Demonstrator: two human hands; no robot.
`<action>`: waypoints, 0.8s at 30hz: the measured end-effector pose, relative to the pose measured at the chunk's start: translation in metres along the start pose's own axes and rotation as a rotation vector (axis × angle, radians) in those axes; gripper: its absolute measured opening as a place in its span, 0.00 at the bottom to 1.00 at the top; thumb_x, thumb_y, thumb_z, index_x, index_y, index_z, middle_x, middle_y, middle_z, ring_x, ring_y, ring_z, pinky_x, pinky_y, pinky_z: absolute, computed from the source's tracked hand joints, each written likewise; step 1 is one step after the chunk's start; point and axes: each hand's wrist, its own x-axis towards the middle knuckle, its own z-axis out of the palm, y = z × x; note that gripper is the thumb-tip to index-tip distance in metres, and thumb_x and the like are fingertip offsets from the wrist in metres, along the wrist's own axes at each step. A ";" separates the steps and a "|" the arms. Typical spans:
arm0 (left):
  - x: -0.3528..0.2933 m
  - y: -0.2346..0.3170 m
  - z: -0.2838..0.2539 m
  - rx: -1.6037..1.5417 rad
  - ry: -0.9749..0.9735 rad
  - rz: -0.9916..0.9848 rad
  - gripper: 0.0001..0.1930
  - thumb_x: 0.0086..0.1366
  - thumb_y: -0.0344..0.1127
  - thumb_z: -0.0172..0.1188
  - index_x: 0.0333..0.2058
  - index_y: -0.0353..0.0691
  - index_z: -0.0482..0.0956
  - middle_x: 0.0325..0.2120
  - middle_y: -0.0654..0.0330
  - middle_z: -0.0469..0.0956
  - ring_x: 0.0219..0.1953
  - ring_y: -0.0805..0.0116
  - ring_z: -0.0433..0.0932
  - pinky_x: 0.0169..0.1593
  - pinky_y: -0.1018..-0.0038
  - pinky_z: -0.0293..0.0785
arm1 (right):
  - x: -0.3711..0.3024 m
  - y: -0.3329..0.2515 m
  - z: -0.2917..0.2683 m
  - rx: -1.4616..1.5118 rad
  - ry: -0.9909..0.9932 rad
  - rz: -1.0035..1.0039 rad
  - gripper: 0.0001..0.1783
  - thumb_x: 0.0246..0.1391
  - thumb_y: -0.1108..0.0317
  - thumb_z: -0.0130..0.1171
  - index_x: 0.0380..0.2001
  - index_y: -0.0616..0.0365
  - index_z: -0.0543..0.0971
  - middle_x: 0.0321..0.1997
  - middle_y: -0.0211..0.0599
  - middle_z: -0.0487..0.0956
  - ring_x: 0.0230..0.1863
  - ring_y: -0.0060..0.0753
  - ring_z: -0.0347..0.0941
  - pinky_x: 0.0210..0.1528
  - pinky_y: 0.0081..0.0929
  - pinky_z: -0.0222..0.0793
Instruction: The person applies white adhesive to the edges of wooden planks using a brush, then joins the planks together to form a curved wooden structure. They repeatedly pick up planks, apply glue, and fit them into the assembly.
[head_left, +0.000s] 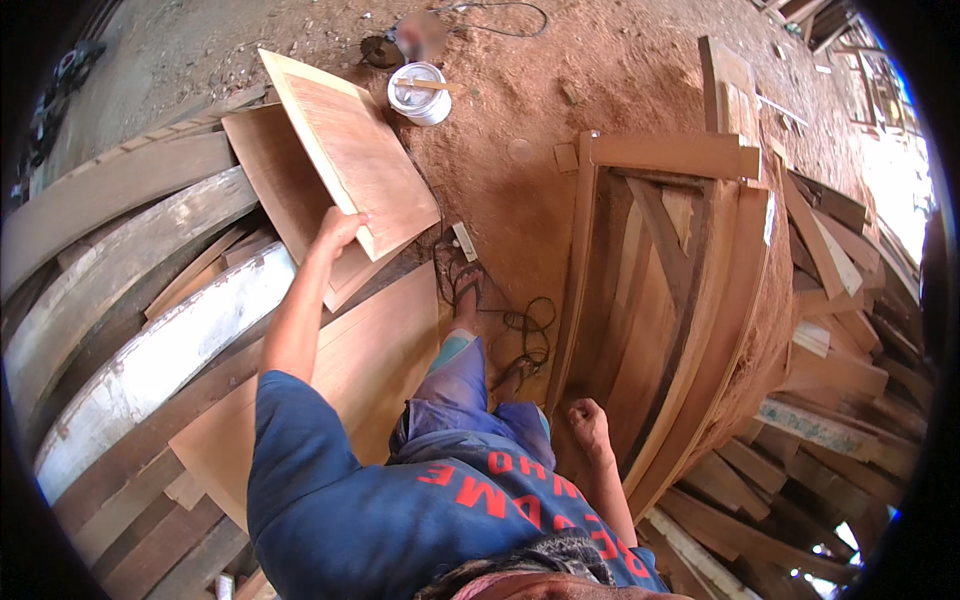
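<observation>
My left hand (344, 226) grips the near edge of a light wooden panel (350, 145) with a pale border strip, which stands tilted at the left. Behind it leans a darker brown board (270, 165), partly covered by the panel. Below my left arm a wide flat wooden sheet (340, 365) lies slanted over the timber. My right hand (590, 424) hangs by my right side, fingers curled in, with nothing visible in them. It is beside a large wooden frame (578, 270) with planks lying inside it.
A white bucket (420, 105) with a wooden stick across its top stands ahead, beside a power tool with a round toothed blade (379, 52). A black cord (530, 330) coils near my feet on sawdust-covered ground. Stacked planks (130, 230) line the left; loose boards (820, 375) heap up at the right.
</observation>
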 end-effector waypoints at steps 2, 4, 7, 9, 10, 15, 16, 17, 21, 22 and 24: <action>-0.012 0.028 -0.014 -0.029 -0.046 -0.005 0.18 0.61 0.34 0.69 0.42 0.23 0.82 0.35 0.51 0.85 0.36 0.63 0.83 0.42 0.67 0.78 | 0.004 0.003 0.001 -0.032 0.045 -0.074 0.10 0.56 0.68 0.62 0.39 0.62 0.82 0.32 0.38 0.82 0.34 0.30 0.79 0.41 0.30 0.75; -0.018 0.049 -0.029 -0.024 -0.072 -0.002 0.20 0.61 0.34 0.69 0.45 0.22 0.81 0.38 0.51 0.84 0.39 0.63 0.82 0.45 0.68 0.77 | 0.007 -0.001 0.003 -0.011 0.082 -0.101 0.10 0.56 0.68 0.62 0.38 0.62 0.81 0.32 0.40 0.82 0.36 0.33 0.79 0.41 0.32 0.75; -0.048 0.081 -0.057 -0.045 -0.101 0.014 0.24 0.61 0.35 0.69 0.51 0.22 0.78 0.45 0.51 0.83 0.46 0.63 0.81 0.54 0.69 0.74 | 0.012 -0.023 0.003 0.044 0.032 -0.079 0.10 0.56 0.68 0.62 0.37 0.63 0.81 0.33 0.43 0.82 0.38 0.34 0.79 0.43 0.32 0.75; -0.078 0.102 -0.078 -0.064 -0.178 -0.053 0.24 0.63 0.33 0.65 0.53 0.22 0.77 0.47 0.51 0.83 0.49 0.61 0.81 0.56 0.68 0.74 | 0.019 -0.018 0.016 -0.111 0.012 -0.162 0.16 0.54 0.66 0.66 0.43 0.63 0.79 0.40 0.48 0.81 0.43 0.42 0.79 0.46 0.37 0.75; -0.108 0.129 -0.077 -0.051 -0.183 -0.130 0.24 0.64 0.33 0.63 0.56 0.23 0.75 0.48 0.50 0.82 0.50 0.59 0.81 0.57 0.65 0.75 | 0.016 -0.043 0.018 -0.182 0.010 -0.216 0.19 0.52 0.66 0.68 0.45 0.62 0.79 0.43 0.49 0.81 0.46 0.45 0.79 0.48 0.39 0.75; -0.225 0.155 -0.060 -0.076 -0.314 -0.213 0.26 0.63 0.32 0.65 0.57 0.24 0.73 0.50 0.45 0.81 0.50 0.55 0.83 0.58 0.62 0.77 | -0.015 -0.157 0.026 -0.143 -0.010 -0.585 0.45 0.43 0.61 0.75 0.65 0.57 0.68 0.64 0.52 0.69 0.65 0.58 0.66 0.64 0.47 0.66; -0.251 0.162 -0.050 -0.060 -0.319 -0.255 0.27 0.63 0.33 0.66 0.58 0.25 0.72 0.50 0.46 0.81 0.51 0.56 0.82 0.57 0.62 0.78 | -0.023 -0.169 0.028 -0.170 -0.029 -0.651 0.49 0.42 0.61 0.76 0.67 0.55 0.65 0.67 0.51 0.67 0.66 0.58 0.65 0.66 0.48 0.64; -0.270 0.159 -0.041 -0.061 -0.363 -0.232 0.29 0.63 0.33 0.66 0.60 0.27 0.70 0.52 0.47 0.80 0.53 0.57 0.81 0.58 0.62 0.78 | -0.031 -0.174 0.032 -0.229 -0.047 -0.618 0.48 0.43 0.61 0.76 0.67 0.54 0.65 0.68 0.50 0.66 0.67 0.57 0.64 0.66 0.48 0.64; -0.334 0.153 0.005 -0.086 -0.502 -0.348 0.32 0.63 0.33 0.66 0.63 0.28 0.66 0.56 0.47 0.77 0.57 0.57 0.79 0.60 0.61 0.76 | -0.057 -0.140 0.042 -0.104 0.020 -0.680 0.41 0.42 0.73 0.68 0.63 0.57 0.69 0.63 0.47 0.71 0.65 0.53 0.67 0.66 0.46 0.65; -0.346 0.147 0.017 -0.075 -0.523 -0.368 0.33 0.63 0.34 0.66 0.64 0.28 0.66 0.57 0.47 0.76 0.58 0.56 0.78 0.61 0.61 0.76 | -0.064 -0.121 0.043 -0.078 0.029 -0.688 0.40 0.41 0.75 0.66 0.63 0.57 0.70 0.62 0.46 0.72 0.64 0.53 0.69 0.65 0.45 0.67; -0.368 0.136 0.045 -0.064 -0.548 -0.386 0.32 0.64 0.34 0.66 0.63 0.29 0.67 0.55 0.49 0.78 0.55 0.58 0.80 0.56 0.63 0.79 | -0.079 -0.073 0.048 -0.076 0.151 -0.683 0.38 0.40 0.78 0.63 0.61 0.58 0.71 0.59 0.46 0.75 0.61 0.52 0.72 0.62 0.44 0.70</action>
